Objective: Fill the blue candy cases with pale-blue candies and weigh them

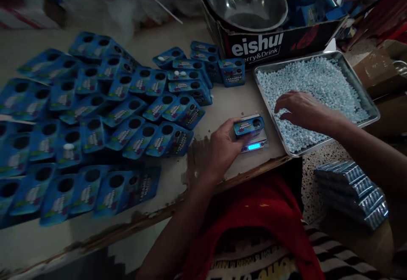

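My left hand [224,146] is closed around a small blue candy box [248,126] with a round dark hole in its top. The box sits on or just above a small digital scale [259,135], whose display glows blue; its digits are too blurred to read. Over the metal tray [370,116] on the right, my right hand [299,108] hovers with bent fingers and the thumb apart from them. Nothing shows between those fingers. Pale blue and white round candies [327,85] fill the tray beneath it.
Rows of blue boxes [121,110] with round holes cover the table's left side; white candies show on a few. Behind the tray stands a black carton [254,44] bearing a steel bowl [246,4]. Wrapped silver-blue packs [352,193] are stacked low at right. The table edge [254,172] is worn.
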The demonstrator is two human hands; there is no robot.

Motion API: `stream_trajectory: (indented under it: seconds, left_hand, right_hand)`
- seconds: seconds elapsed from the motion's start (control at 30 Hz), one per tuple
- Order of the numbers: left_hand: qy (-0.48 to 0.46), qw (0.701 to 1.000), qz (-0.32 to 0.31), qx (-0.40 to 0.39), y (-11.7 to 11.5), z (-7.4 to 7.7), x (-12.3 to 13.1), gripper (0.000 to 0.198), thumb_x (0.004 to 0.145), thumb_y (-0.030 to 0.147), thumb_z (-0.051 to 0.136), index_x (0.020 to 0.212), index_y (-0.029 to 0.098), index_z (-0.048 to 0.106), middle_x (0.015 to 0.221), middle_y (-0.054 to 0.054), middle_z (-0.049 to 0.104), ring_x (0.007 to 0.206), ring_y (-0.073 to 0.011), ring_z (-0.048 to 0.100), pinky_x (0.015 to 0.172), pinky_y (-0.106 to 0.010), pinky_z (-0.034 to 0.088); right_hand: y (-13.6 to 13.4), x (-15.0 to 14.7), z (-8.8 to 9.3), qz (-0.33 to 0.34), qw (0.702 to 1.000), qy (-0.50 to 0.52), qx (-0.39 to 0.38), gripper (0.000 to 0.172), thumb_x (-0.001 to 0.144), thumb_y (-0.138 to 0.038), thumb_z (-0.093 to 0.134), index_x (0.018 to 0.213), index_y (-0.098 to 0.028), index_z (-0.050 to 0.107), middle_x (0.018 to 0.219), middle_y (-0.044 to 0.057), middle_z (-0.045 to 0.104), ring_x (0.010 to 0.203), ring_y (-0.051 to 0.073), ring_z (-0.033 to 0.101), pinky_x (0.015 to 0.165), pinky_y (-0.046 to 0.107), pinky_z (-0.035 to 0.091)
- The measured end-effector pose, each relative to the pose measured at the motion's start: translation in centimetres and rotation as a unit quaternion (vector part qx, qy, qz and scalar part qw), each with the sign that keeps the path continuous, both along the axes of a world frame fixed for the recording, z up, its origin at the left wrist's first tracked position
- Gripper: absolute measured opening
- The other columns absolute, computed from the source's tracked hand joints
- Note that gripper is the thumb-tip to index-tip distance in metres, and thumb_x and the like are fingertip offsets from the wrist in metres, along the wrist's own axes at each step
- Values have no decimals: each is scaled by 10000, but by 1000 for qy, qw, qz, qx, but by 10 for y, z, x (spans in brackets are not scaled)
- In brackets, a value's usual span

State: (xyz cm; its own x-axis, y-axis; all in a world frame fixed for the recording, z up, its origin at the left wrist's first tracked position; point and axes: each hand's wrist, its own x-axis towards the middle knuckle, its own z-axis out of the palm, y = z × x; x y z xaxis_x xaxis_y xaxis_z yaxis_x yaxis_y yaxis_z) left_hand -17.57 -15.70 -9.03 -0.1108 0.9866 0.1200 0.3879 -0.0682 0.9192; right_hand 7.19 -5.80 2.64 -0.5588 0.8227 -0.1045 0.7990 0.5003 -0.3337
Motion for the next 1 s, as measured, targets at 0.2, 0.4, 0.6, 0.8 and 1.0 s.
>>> stream_trajectory:
  seconds: [0.2, 0.4, 0.6, 0.8, 1.0]
  left_hand:
    - [145, 963, -103, 203, 15, 21, 13, 386, 923, 98, 688, 1214, 323, 805, 1289, -48, 815, 1283, -292, 734, 1302, -549, 450]
    - [209, 938, -80, 263, 35, 8, 26, 384, 966, 152, 637, 1255, 332, 815, 1304, -86, 806, 1281, -314, 712, 1310, -581, 405]
    - [218, 940, -43, 260, 24, 0, 22, 365, 933, 208, 686, 1251, 324, 821, 1289, -95, 803, 1260, -331, 708, 1313, -590, 391]
    - [254, 923, -43, 287, 26, 8, 22, 399, 965, 175, 624, 1253, 345, 842, 1253, -83, 815, 1195, -314, 700, 1292, -572, 390]
    - [194, 956, -43, 217, 38, -2, 23, 366, 934, 169, 692, 1264, 278, 809, 1197, -94, 805, 1099, -312, 700, 1052, -463, 533]
  right_hand:
    - [-27, 5, -55, -223, 881, 402, -114, 298, 1020, -509, 725, 1133, -242, 797, 1198, 97, 808, 1146, 268, 730, 1084, 470, 587]
    - [-54, -16, -68, -309, 550, 651, -422, 279, 1036, -494, 719, 1081, -228, 786, 1059, 49, 818, 977, 173, 765, 931, 301, 671]
    - [-55, -16, -62, -315, 510, 657, -457, 46, 964, -184, 735, 941, -199, 772, 998, 73, 841, 957, 187, 791, 951, 312, 711]
    - [-53, -20, -65, -330, 496, 657, -462, 81, 953, -160, 703, 918, -199, 765, 931, 77, 839, 883, 193, 796, 840, 305, 741]
    - [-48, -14, -69, -323, 525, 644, -452, 109, 877, -66, 780, 940, -153, 797, 974, 93, 846, 916, 178, 821, 895, 274, 737]
